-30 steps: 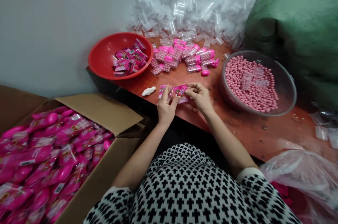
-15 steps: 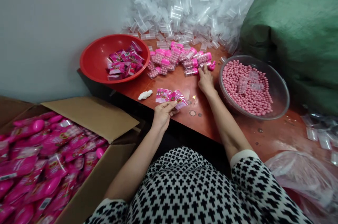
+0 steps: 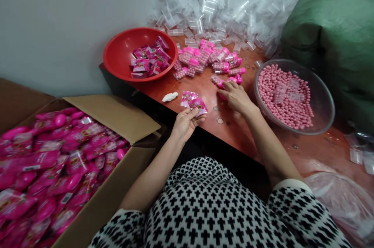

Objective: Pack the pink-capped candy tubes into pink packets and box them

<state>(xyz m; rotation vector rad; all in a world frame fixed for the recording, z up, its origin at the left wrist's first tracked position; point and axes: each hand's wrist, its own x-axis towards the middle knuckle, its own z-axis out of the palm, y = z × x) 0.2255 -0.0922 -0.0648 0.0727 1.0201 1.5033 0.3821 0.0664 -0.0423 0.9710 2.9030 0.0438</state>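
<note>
My left hand (image 3: 185, 122) pinches a small printed pink packet (image 3: 199, 104) between thumb and fingers at the table's front edge. A second pink packet (image 3: 187, 98) lies partly beneath it. Farther right, my right hand (image 3: 237, 96) is palm down, fingers stretched and apart, its tips touching a small pink piece (image 3: 222, 96) on the table. Other small pink pieces (image 3: 238, 79) lie just beyond those fingers. Behind them is a pile of clear tubes with pink caps (image 3: 204, 57), filled with pink beads.
A red bowl (image 3: 117, 66) of pink packets stands left, a clear bowl (image 3: 324, 103) of pink beads right. Empty clear tubes (image 3: 210, 6) heap at the back beside a green sack (image 3: 344, 18). A cardboard box (image 3: 117, 117) of pink packages sits lower left; a white scrap (image 3: 170, 96) lies nearby.
My right hand has drawn back from the capped tubes toward me, a pink piece now at its fingertips. My left hand still holds the packet. The whole view has shifted slightly.
</note>
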